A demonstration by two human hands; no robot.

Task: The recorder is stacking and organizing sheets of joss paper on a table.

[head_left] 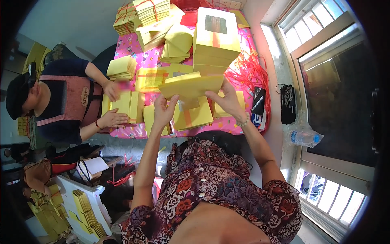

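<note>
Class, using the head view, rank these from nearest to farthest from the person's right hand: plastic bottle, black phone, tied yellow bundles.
From the right hand:
1. Black phone, just right, at the table edge.
2. Plastic bottle, farther right, on the sill.
3. Tied yellow bundles, far corner, upper left.

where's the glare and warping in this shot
Head view: daylight from the window washes out the sill and wall beside it; the frame's straight bars bow near the rim; corners are black; the yellow paper in both hands stays sharp.

Yellow paper stack point(191, 86) (flat, thin) held above table.
</note>
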